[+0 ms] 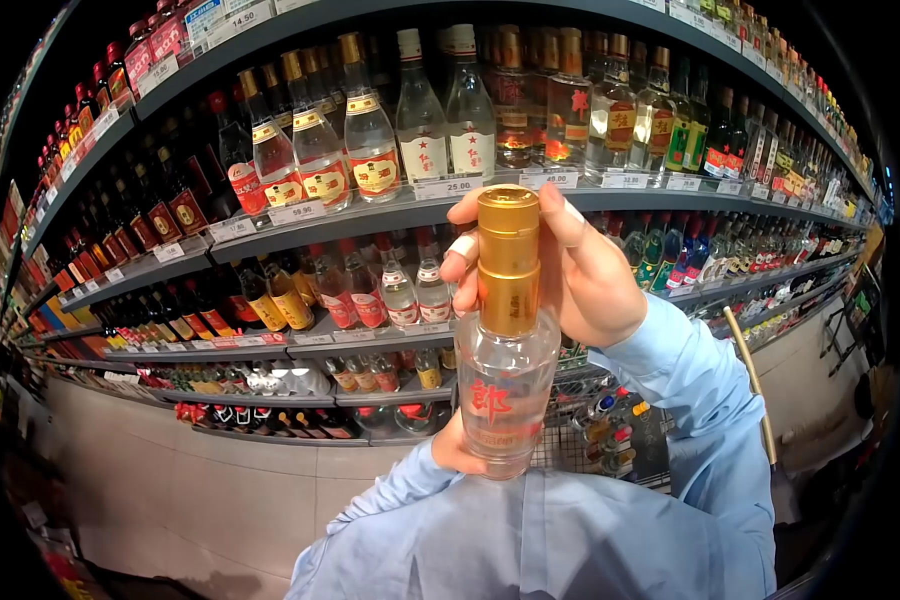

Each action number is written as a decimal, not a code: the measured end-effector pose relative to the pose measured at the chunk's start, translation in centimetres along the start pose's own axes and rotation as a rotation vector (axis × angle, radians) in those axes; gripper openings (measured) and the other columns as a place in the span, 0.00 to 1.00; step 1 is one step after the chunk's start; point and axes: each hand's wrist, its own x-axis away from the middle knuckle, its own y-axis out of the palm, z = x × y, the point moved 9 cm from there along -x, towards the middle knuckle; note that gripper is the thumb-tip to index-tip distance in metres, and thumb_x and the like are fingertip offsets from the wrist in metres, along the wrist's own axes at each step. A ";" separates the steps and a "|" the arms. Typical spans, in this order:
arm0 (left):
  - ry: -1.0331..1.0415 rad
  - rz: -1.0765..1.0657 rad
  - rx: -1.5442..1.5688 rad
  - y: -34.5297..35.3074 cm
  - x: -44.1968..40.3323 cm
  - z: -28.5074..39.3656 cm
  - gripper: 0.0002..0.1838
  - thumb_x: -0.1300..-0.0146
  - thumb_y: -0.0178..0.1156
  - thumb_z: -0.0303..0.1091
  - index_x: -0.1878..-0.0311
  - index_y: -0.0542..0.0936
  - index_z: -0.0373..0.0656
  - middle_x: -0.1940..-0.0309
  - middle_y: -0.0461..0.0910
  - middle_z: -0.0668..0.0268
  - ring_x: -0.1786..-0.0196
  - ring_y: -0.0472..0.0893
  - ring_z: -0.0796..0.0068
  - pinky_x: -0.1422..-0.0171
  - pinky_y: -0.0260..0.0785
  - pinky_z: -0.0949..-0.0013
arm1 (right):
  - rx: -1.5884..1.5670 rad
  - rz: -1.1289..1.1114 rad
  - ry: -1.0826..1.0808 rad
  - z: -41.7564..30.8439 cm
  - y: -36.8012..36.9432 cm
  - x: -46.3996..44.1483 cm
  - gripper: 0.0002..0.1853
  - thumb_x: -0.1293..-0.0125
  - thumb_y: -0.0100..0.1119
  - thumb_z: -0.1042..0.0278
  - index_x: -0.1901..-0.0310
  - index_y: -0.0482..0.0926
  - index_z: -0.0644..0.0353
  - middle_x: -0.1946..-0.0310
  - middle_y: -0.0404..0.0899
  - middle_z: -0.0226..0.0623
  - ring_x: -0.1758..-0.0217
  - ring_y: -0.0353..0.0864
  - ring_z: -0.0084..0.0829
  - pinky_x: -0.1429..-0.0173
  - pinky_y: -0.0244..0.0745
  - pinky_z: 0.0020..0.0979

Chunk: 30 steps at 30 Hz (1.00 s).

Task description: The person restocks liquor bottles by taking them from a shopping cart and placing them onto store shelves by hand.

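A clear glass liquor bottle (510, 375) with a gold cap and red lettering is held upright, close in front of my chest. My right hand (602, 275) is closed around its neck from behind, with fingertips showing on the left side of the gold cap and the thumb on the right. Low down, my left hand (456, 446) grips the base of the bottle; most of its fingers are hidden behind the glass.
Curved-looking shelves (370, 207) packed with bottles and price tags stand ahead. A wire cart (560, 440) holding several bottles is below, to the right behind the bottle. Tiled floor (220, 480) stretches at lower left.
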 end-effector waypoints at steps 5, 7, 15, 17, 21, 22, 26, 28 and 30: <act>-0.001 0.004 0.027 1.2 -0.8 0.6 0.51 0.65 0.68 0.55 0.42 0.57 0.34 0.58 0.68 0.48 0.55 0.72 0.58 0.52 0.66 0.62 | 0.045 0.014 -0.007 0.6 0.3 -0.6 0.31 0.33 0.25 0.43 0.45 0.61 0.64 0.59 0.73 0.46 0.61 0.77 0.32 0.54 0.72 0.32; 0.023 -0.013 0.068 1.6 -1.1 1.1 0.50 0.66 0.67 0.56 0.43 0.58 0.33 0.58 0.68 0.47 0.55 0.72 0.58 0.53 0.67 0.63 | 0.066 0.017 -0.008 0.7 0.5 -0.7 0.31 0.33 0.26 0.43 0.44 0.60 0.65 0.59 0.73 0.46 0.61 0.77 0.31 0.54 0.72 0.32; 0.010 -0.026 0.050 0.7 -0.1 0.0 0.51 0.65 0.67 0.54 0.42 0.57 0.31 0.56 0.67 0.49 0.53 0.71 0.59 0.52 0.66 0.64 | 0.060 -0.021 -0.004 1.7 0.3 -0.7 0.30 0.36 0.37 0.41 0.47 0.63 0.62 0.59 0.74 0.42 0.61 0.77 0.29 0.54 0.72 0.30; 0.017 -0.056 0.079 0.3 0.2 -0.2 0.49 0.63 0.67 0.47 0.40 0.54 0.32 0.51 0.65 0.50 0.49 0.69 0.59 0.48 0.64 0.62 | 0.064 -0.031 0.000 1.8 0.2 -0.7 0.32 0.38 0.41 0.40 0.49 0.63 0.64 0.60 0.74 0.44 0.60 0.78 0.30 0.54 0.73 0.30; 0.044 -0.052 0.042 -0.2 0.4 0.3 0.51 0.62 0.68 0.32 0.36 0.48 0.35 0.41 0.61 0.51 0.41 0.66 0.60 0.39 0.59 0.58 | 0.132 -0.026 0.003 1.3 0.5 -0.4 0.33 0.42 0.46 0.38 0.52 0.65 0.65 0.60 0.74 0.43 0.60 0.78 0.30 0.53 0.73 0.30; 0.042 -0.013 -0.006 -0.1 0.3 0.7 0.51 0.62 0.68 0.31 0.35 0.47 0.35 0.41 0.61 0.51 0.41 0.66 0.60 0.39 0.59 0.58 | 0.139 -0.025 0.002 1.2 0.4 -0.3 0.33 0.42 0.46 0.37 0.52 0.65 0.65 0.60 0.74 0.42 0.60 0.78 0.30 0.53 0.73 0.30; 0.054 0.176 -0.165 0.3 -0.2 2.1 0.47 0.61 0.68 0.36 0.38 0.53 0.34 0.45 0.64 0.51 0.43 0.68 0.60 0.40 0.61 0.60 | 0.115 0.017 0.012 1.4 -0.3 0.1 0.34 0.43 0.48 0.37 0.53 0.66 0.66 0.60 0.75 0.41 0.59 0.77 0.29 0.52 0.73 0.30; 0.098 0.207 -0.207 0.4 -0.6 2.8 0.48 0.60 0.67 0.32 0.37 0.51 0.35 0.44 0.64 0.52 0.42 0.67 0.60 0.39 0.60 0.59 | 0.150 0.056 0.005 1.4 -1.1 0.3 0.34 0.45 0.50 0.36 0.54 0.67 0.66 0.61 0.75 0.41 0.59 0.77 0.29 0.52 0.73 0.30; 0.091 0.241 -0.236 -0.4 -0.3 2.3 0.50 0.60 0.68 0.32 0.36 0.48 0.37 0.46 0.65 0.55 0.44 0.68 0.63 0.40 0.60 0.60 | 0.199 0.087 -0.009 1.2 -1.7 0.5 0.35 0.47 0.52 0.36 0.54 0.68 0.66 0.61 0.75 0.41 0.59 0.77 0.29 0.52 0.72 0.30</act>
